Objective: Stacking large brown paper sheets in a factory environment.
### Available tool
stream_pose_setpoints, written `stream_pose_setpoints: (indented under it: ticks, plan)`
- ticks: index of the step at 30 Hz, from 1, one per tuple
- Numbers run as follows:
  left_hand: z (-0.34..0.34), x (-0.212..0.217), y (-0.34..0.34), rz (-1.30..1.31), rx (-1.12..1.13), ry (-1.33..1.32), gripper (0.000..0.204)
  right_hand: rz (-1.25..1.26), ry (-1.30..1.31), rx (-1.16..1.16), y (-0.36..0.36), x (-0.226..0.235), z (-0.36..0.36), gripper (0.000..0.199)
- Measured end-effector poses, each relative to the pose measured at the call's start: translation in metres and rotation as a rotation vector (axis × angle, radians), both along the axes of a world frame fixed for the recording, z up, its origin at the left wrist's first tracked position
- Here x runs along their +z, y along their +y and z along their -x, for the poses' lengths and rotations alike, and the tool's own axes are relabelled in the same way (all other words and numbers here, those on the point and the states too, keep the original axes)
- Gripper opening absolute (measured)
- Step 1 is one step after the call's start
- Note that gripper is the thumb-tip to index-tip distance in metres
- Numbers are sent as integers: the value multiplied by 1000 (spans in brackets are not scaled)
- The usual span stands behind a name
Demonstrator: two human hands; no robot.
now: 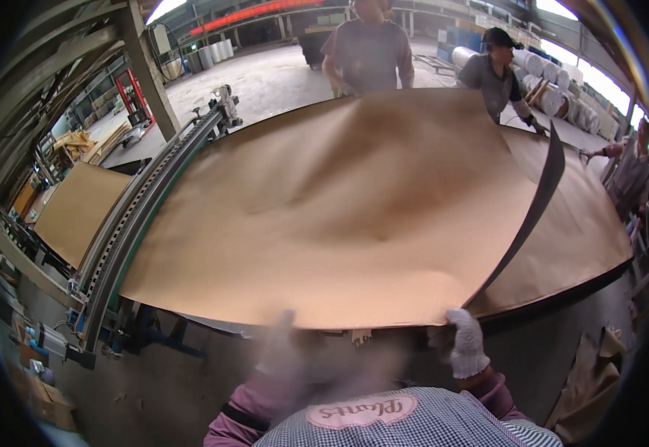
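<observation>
A large tan sheet (pixel 324 223) with a dark underside spreads in front of me, and its right edge curls up. My right hand (pixel 467 344), in a white knit glove, pinches the sheet's near right corner. My left hand (pixel 273 349) is at the near edge, left of the middle; motion smears it, so its fingers cannot be made out. Beneath the curled edge lies a second tan sheet (pixel 585 223), reaching out to the right.
A long rail machine (pixel 134 223) borders the sheet's left side, with another tan sheet (pixel 82 208) beyond it. Co-workers stand at the far side (pixel 369 56), far right (pixel 497 71) and right edge (pixel 630 167). White rolls (pixel 552 82) lie behind them; brown scraps (pixel 589 372) lie at lower right.
</observation>
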State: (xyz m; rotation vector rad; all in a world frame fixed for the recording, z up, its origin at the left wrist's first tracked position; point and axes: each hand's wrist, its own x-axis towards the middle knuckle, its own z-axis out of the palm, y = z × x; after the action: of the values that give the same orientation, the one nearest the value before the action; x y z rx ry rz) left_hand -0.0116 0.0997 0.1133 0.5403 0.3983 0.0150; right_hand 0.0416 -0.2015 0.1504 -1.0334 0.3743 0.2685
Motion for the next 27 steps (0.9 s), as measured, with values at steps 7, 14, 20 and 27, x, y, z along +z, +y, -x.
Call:
stream_pose_setpoints:
  ticks: [7,14,20,27]
  plan:
    - [-14,-43,44,-80,-73,281,21,-299,-87,-69,-41,-20,-11,32]
    - [-26,-30,-16,-158,-204,108,29,-183,105,632,98,-43,16,43]
    - [-22,-13,-25,-383,-434,217,35,-48,124,327,136,-64,-17,33]
    - [-2,-82,173,-698,502,472,43,250,-54,186,66,-39,-27,33]
